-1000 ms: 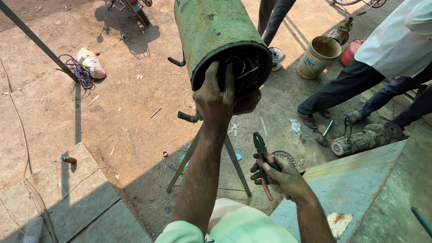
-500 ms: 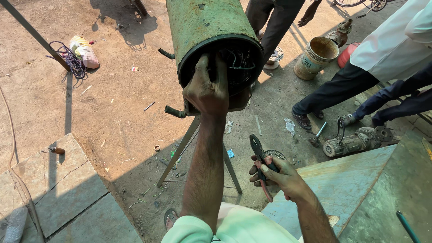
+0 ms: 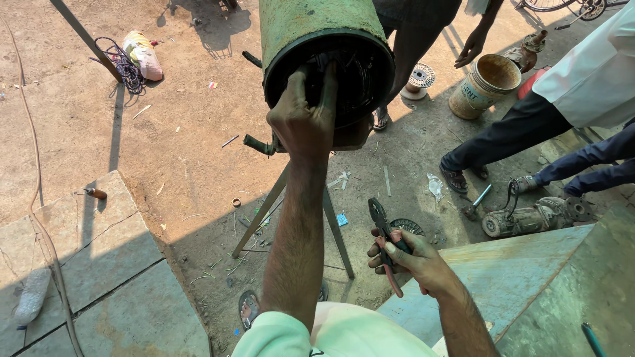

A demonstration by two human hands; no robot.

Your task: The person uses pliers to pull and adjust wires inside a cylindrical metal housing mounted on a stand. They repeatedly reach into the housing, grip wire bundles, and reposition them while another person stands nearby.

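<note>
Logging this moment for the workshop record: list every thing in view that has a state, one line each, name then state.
Green cylinder: propped on metal legs, open end facing the camera.
Left hand: fingers hooked over the cylinder's rim, reaching inside.
Right hand: closed around the pliers.
Pliers: held, jaws pointing up, touching nothing else.
Bucket: upright on the ground, no lid.
Wire spool: lying on the ground.
Small motor: lying on its side.

Left arm stretched forward, hand (image 3: 305, 122) curled with fingers hooked; right hand (image 3: 410, 259) low, fist closed.
</note>
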